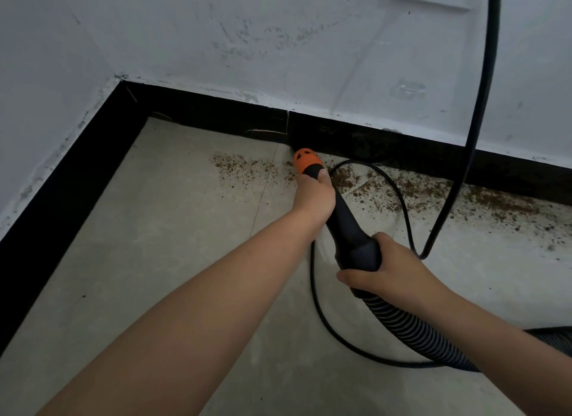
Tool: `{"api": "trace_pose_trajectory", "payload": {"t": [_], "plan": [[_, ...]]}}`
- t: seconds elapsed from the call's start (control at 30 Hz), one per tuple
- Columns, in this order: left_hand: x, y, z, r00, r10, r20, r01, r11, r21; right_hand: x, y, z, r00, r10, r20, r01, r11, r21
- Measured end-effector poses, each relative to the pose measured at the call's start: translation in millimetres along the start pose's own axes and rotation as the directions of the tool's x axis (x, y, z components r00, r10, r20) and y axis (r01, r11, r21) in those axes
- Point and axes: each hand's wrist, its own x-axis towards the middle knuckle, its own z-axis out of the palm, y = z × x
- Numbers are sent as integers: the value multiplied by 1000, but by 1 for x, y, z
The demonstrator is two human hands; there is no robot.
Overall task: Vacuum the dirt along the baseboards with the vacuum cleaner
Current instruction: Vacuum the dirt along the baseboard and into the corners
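We see black baseboard [198,112], dirt [402,192] strewn beside it, power cord [399,199] lying across. Both hands' fingers curl round vacuum nozzle [340,217]: left hand [314,195], right hand [387,270]. Cord may snag nozzle, blocking sweep.

Scuffed white plaster walls [278,38] meet in a corner at the upper left, grimy and chipped along the bottom edge. Pale grey concrete floor [161,230] with a thin seam line running through it. Lighting's pretty dim and flat, kind of bluish.
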Motion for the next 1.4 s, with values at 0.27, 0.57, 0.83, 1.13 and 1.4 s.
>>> {"api": "trace_pose_trajectory", "payload": {"t": [0.27, 0.57, 0.83, 1.13, 1.4], "plan": [[0, 2, 8, 1000, -22, 10, 22, 1000, -15, 0, 6, -7, 1000, 4, -9, -4, 1000, -20], [14, -2, -30, 992, -32, -121, 21, 995, -99, 22, -22, 7, 993, -99, 60, 102, 993, -56], [41, 0, -79, 970, -31, -241, -6, 989, -150, 52, -59, 34, 972, -209, 111, 214, 976, -43], [63, -2, -128, 929, -17, -371, -53, 982, -179, 82, -100, 58, 947, -275, 169, 281, 960, -14], [88, -4, -181, 890, -17, -455, -66, 984, -167, 109, -136, 91, 920, -343, 191, 341, 939, 45]]}}
